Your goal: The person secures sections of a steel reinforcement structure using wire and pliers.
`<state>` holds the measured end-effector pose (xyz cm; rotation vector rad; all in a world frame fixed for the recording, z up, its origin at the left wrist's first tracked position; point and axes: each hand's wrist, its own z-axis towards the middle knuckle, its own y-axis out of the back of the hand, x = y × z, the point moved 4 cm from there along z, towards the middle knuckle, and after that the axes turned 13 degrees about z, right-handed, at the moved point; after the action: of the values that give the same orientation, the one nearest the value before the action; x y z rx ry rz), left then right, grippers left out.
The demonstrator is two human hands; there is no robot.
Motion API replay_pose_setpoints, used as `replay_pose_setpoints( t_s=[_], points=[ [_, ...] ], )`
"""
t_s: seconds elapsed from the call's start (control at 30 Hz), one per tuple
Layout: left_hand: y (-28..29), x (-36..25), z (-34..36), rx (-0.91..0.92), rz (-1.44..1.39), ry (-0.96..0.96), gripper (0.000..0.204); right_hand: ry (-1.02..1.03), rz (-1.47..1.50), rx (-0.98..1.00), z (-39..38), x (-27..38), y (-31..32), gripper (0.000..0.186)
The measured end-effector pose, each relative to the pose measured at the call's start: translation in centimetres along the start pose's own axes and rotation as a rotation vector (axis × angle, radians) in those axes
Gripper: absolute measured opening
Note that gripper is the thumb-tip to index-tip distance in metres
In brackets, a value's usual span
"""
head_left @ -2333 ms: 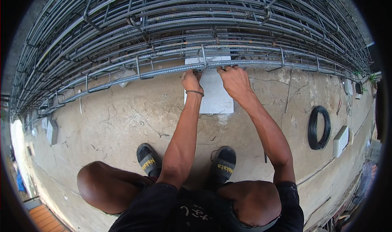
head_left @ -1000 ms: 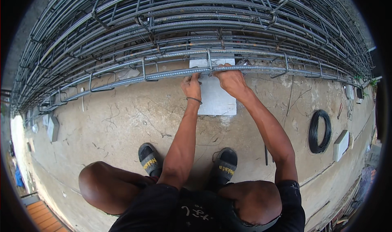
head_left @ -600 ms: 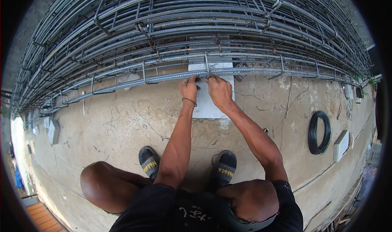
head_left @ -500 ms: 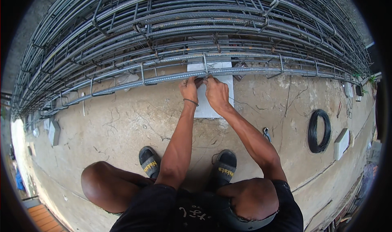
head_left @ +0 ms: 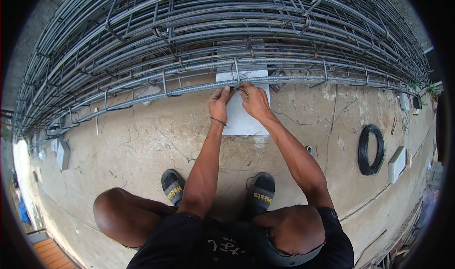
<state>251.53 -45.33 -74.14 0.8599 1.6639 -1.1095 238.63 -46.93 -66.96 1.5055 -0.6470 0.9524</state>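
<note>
A long rebar cage lies across in front of me; its nearest ribbed bar (head_left: pixel 203 87) runs just above my hands. At the place where an upright stirrup (head_left: pixel 236 70) meets this bar, both hands work close together. My left hand (head_left: pixel 218 107) pinches with thumb and fingertips just under the bar. My right hand (head_left: pixel 255 101) is closed too, its bent fingers against the joint. Between the fingertips shows a thin dark strand that looks like tie wire (head_left: pixel 236 89), mostly hidden by the fingers. A pale flat board (head_left: pixel 241 124) lies on the floor beneath my hands.
More rebar cages (head_left: pixel 199 20) are stacked behind. On the concrete floor (head_left: pixel 142 145), a coil of black wire (head_left: pixel 363 150) and a grey block (head_left: pixel 396 165) lie at the right, with pliers (head_left: pixel 309 149) partly behind my right forearm. Another block (head_left: pixel 62 155) is at the left. Wire scraps are scattered about.
My right hand has turned and shifted slightly at the joint, and its fingers curl differently. The left fingertips have moved up a little. My right forearm now covers more of the pliers.
</note>
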Motion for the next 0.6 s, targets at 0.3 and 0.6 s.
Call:
replay_pose_setpoints(
  t_s=[0.3, 0.6],
  points=[
    [-0.6, -1.9, 0.1, -0.158, 1.000, -0.515, 0.020, 0.133, 0.226, -0.112, 0.3, -1.7, -0.2, 0.023],
    [-1.5, -0.3, 0.5, -0.166, 1.169, -0.430, 0.023, 0.473, -0.021, -0.341, -0.1, -2.0, 0.5, 0.022]
  ],
)
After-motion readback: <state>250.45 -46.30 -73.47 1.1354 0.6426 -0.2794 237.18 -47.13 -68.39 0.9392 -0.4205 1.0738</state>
